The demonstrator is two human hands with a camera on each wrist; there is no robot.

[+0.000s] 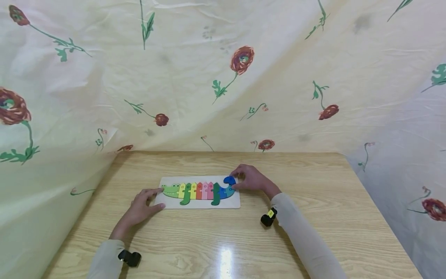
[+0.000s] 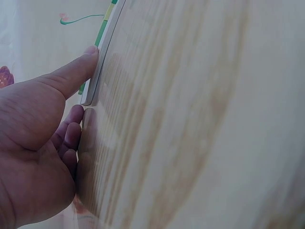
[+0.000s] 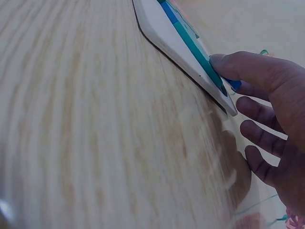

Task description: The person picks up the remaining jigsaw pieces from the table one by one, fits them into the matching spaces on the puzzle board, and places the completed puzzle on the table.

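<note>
A white puzzle board (image 1: 200,204) lies on the table, bearing a crocodile made of colourful interlocking pieces. Its green head (image 1: 170,191) faces left, and a dark blue curled tail-tip piece (image 1: 229,180) is at the right end. My left hand (image 1: 141,207) rests at the board's left end, forefinger by the snout and thumb on the near corner. In the left wrist view the thumb (image 2: 81,69) lies fairly straight along the board's edge. With thumb and forefinger, my right hand (image 1: 252,179) pinches the tail tip; its other fingers (image 3: 262,136) hang loosely beyond the board.
The wood-grain table (image 1: 195,240) extends around the board on all sides. A flower-printed cloth (image 1: 195,77) hangs behind it and along both sides. Black wrist cameras (image 1: 129,257) sit on both sleeves, low over the table.
</note>
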